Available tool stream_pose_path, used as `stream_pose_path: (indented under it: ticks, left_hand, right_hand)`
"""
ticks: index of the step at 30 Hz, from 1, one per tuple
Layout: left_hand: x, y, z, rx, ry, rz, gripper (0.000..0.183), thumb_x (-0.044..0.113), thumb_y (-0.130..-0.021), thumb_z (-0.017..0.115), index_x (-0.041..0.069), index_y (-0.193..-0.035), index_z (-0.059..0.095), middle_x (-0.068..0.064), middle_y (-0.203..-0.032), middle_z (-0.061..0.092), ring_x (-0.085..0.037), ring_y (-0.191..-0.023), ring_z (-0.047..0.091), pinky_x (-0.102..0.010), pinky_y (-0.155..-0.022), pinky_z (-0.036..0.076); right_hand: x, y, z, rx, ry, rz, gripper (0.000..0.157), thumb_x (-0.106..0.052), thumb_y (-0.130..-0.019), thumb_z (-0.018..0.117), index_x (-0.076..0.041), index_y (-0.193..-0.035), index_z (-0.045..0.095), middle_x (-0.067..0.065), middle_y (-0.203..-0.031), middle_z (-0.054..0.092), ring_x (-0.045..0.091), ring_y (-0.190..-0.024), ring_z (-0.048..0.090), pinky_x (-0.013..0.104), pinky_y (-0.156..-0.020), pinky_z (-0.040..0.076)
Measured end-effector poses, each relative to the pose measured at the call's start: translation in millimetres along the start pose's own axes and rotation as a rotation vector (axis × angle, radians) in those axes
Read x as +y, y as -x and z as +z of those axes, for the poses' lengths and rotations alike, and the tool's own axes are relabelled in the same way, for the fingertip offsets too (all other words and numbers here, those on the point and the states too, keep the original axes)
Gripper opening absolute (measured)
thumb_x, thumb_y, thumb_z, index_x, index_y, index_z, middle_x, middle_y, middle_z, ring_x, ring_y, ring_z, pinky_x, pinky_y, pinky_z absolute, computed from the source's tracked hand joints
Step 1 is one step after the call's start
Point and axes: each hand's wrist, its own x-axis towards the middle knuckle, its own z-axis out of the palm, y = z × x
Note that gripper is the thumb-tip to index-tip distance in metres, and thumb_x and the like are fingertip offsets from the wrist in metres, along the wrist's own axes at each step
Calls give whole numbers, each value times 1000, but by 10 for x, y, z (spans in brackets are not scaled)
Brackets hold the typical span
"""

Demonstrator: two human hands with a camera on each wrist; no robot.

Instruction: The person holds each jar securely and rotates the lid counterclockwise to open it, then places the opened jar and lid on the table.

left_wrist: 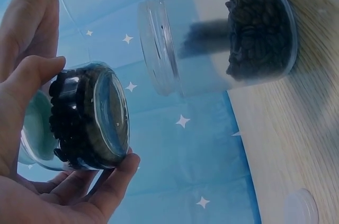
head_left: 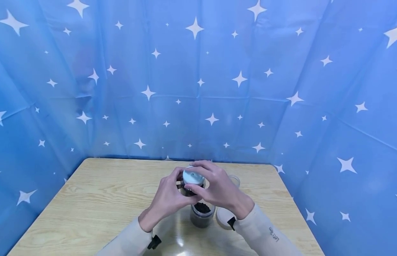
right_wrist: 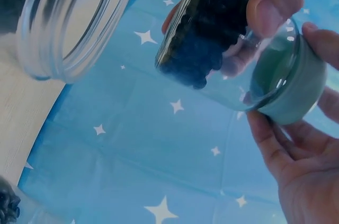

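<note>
Inside the left grip (head_left: 169, 195), a jar (left_wrist: 85, 121), lid (head_left: 192, 177) within right grip (head_left: 220, 185).

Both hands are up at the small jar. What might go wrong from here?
The small jar is off the table in the left hand; if that grip slips, the glass may drop and strike the open jar standing nearby.

If the right hand jolts the pale blue-green lid loose, the dark beans inside might spill.
</note>
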Motion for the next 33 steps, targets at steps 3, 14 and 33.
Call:
stream_pose_path:
  ticks: [3,14,33]
  left_hand:
    - [2,3,-12,-22,18,2,76,25,-77,108,21,-143,70,2,-124,86,-18,-116,84,-32,-100,71]
    - [19,6,-46,-79,64,-1,77,28,-78,109,25,-144,69,6,-130,85,-14,-118,83,-33,-106,68]
    - [-29,11,-34,-52,17,19,75,30,-79,108,22,-143,70,6,-124,84,-13,-114,82,-33,-102,69]
  right_hand:
    - [52,9,-27,-12,-57,-45,47,-16,-95,99,-8,-139,82,15,-141,80,31,-128,82,39,-104,71]
    - [183,-31,-160,-119,-158,-188,44,-11,-101,92,-8,-142,77,18,-151,77,34,-138,79,38,-108,69]
    - [159,-26,-120,-114,-141,-138,42,-12,-101,90,-10,-141,77,18,-153,76,30,-135,81,37,-106,70]
